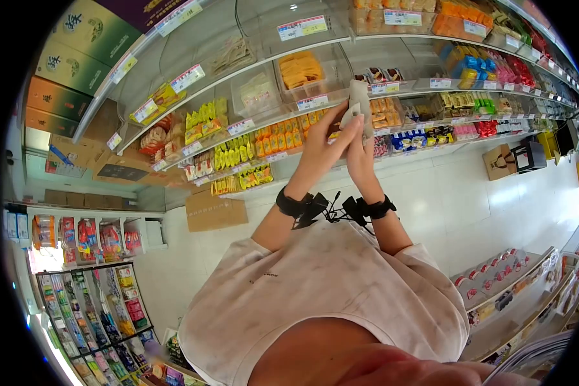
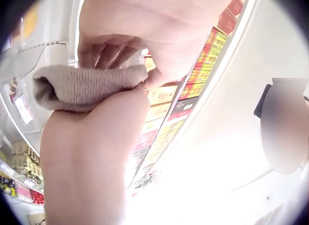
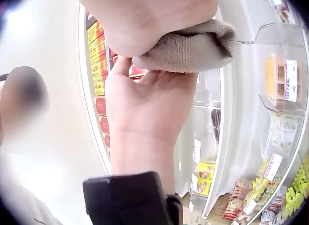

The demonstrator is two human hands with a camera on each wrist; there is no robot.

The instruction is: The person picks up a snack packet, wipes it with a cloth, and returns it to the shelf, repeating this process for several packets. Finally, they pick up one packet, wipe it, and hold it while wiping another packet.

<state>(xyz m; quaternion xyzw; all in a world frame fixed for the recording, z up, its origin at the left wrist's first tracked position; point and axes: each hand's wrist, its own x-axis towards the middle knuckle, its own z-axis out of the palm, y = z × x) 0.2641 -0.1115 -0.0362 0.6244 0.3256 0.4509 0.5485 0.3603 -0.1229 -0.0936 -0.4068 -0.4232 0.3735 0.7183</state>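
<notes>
A folded grey towelling cloth (image 1: 359,106) is between both hands, in front of the snack shelves. My left hand (image 1: 328,141) grips it from the left, with the thumb lying across its near face. My right hand (image 1: 361,157) holds it from the right, its fingers largely hidden by the cloth. In the left wrist view the cloth (image 2: 89,87) is bunched into a thick fold between the two hands, with a hollow at its left end. In the right wrist view the cloth (image 3: 190,48) shows the same hollow at its right end. Black bands (image 1: 294,204) circle the wrists.
Shelves ahead carry clear bins with packaged snacks (image 1: 276,138) and price tags (image 1: 302,27). A cardboard box (image 1: 215,212) stands on the pale floor at the shelf's foot. Racks of goods (image 1: 100,309) are behind on the left; a low display (image 1: 495,276) stands behind right.
</notes>
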